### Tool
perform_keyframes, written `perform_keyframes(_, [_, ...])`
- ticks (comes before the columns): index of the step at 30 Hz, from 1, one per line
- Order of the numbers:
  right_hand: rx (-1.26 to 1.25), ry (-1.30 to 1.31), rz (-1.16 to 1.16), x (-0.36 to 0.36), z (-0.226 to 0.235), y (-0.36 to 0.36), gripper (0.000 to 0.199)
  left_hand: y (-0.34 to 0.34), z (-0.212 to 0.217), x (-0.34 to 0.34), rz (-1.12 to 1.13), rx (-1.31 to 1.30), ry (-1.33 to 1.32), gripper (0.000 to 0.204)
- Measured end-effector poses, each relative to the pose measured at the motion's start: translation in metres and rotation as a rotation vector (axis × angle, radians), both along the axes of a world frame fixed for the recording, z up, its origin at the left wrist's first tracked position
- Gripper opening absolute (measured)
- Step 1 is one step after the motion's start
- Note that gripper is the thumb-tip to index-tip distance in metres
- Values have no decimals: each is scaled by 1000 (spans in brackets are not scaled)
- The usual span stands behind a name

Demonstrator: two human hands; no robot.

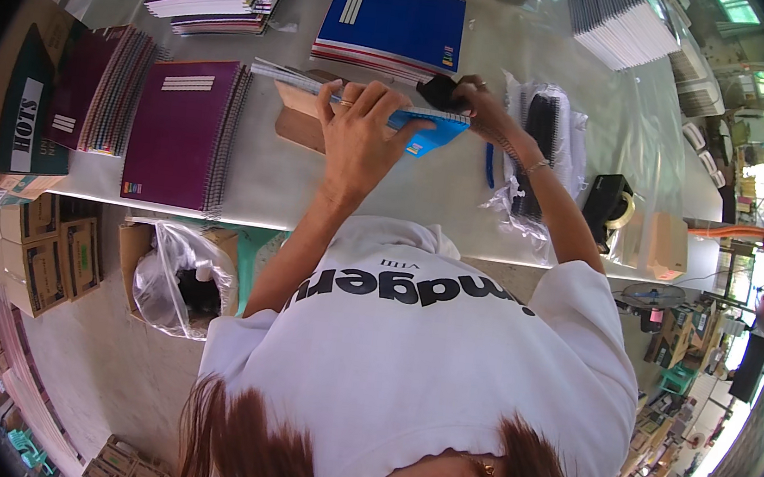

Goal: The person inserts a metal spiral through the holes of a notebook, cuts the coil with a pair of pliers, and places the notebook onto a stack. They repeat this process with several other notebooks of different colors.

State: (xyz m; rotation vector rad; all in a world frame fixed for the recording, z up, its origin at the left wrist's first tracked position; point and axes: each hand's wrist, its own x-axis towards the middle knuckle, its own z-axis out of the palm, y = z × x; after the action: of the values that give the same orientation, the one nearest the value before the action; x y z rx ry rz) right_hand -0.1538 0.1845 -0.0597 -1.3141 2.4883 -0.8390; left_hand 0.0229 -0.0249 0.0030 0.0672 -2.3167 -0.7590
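My left hand point(360, 134) is closed on a notebook point(437, 136) with a light blue cover. The notebook stands tilted on its edge, and its pages show to the left. My right hand point(481, 107), wearing a bracelet at the wrist, is closed at the notebook's right end, by its upper edge. A small black object point(437, 90) is at its fingertips; its kind is not clear. Beneath the notebook lies a brown wooden-looking board point(299, 127). Just beyond is a stack of dark blue notebooks point(391, 21).
Purple spiral notebooks point(179, 129) and a maroon pile point(100, 88) lie left. Black coils in plastic wrap point(542, 134), a blue pen-like item point(490, 164) and a tape dispenser point(608, 211) lie right. A plastic-lined box point(177, 282) stands below the table's front edge point(253, 222).
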Motion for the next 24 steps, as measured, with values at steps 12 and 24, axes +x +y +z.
perform_keyframes(12, [-112,163,-303,117,171,-34,24,4,-4,-1,-20,-59,-11,33])
perform_keyframes(24, [-240,254,-409,115,114,-50,42,7,-10,0,-44,-30,35,29])
